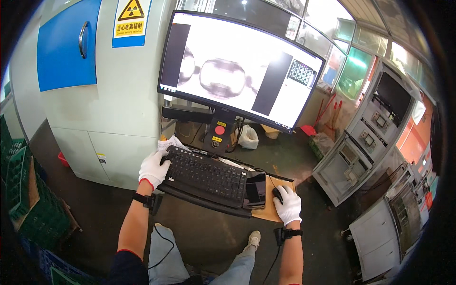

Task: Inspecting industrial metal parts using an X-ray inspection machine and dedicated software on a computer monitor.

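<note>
Two knit-gloved hands: left hand (153,169) on black keyboard (204,175), right hand (288,205) cupping mouse (277,193).

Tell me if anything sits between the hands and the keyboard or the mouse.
Nothing visible does. The left hand rests directly on the left end of the black keyboard, and the right hand lies on the mouse. The phone lies between keyboard and mouse, blocking neither.

Cloth gloves, matt plastic, glossy glass and painted metal

Both hands, left (153,169) and right (288,205), wear white knit cloth gloves; the keyboard (205,175) is matt black plastic, the phone (255,189) at its 3 o'clock side has a glossy dark glass face, the mouse (277,194) sits on a matt brown wood-like pad (269,212), and the monitor (240,69) screen looks smooth; the cabinet (95,95) at 10 o'clock is smooth painted metal.
</note>
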A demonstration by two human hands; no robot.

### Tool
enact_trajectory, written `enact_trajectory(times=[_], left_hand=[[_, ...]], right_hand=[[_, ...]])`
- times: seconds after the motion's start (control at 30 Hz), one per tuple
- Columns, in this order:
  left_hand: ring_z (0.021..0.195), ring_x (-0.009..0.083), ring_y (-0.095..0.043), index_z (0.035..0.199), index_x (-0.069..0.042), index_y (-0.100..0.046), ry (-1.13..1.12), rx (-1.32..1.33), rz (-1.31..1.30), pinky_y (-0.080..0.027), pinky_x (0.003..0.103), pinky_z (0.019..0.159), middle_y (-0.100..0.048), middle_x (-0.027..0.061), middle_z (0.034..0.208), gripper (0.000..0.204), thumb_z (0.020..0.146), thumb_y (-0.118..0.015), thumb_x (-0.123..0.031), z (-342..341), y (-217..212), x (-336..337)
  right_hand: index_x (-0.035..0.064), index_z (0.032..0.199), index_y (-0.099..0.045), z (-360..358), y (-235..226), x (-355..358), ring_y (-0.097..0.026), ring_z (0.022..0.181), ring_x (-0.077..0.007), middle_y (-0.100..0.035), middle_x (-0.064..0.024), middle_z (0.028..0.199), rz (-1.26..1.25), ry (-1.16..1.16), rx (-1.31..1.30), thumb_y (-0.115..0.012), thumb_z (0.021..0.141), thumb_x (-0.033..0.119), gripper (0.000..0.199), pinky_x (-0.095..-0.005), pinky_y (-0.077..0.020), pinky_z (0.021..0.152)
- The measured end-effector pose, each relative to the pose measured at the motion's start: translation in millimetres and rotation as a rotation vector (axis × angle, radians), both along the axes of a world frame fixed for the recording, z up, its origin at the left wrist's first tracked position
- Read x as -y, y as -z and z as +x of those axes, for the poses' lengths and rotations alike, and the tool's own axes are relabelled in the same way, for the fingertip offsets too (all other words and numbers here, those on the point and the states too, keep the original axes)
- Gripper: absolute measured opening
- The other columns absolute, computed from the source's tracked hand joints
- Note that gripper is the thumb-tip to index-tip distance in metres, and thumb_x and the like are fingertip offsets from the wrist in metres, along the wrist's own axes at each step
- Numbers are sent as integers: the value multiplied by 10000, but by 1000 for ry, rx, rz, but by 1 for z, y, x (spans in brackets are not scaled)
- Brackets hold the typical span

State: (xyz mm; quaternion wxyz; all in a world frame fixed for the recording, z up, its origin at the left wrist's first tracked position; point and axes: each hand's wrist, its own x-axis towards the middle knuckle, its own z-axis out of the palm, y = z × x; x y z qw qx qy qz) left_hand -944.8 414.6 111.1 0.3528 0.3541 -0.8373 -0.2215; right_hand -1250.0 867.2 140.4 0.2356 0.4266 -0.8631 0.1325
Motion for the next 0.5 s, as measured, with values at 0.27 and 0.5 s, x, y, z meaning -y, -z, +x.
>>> enact_trajectory(times=[0.27,0.5], left_hand=[[1248,423,-725,1340,-96,-777,-10,0,10,-575,509,1092,-774,178,1335,395,992,-766,-283,2,-3,-4],[1247,419,-724,1333,-94,-777,-2,-4,9,-576,508,1092,-767,176,1338,399,982,-771,-285,0,-1,-1]], right_hand=[[154,1390,-758,0,1,-2,-764,1138,-408,-760,-168,1396,3,-5,11,-857,877,270,535,-517,-607,1005],[160,1359,-769,3,-1,0,-761,1116,-413,-762,-165,1372,-11,6,10,-853,868,234,503,-517,-611,997]])
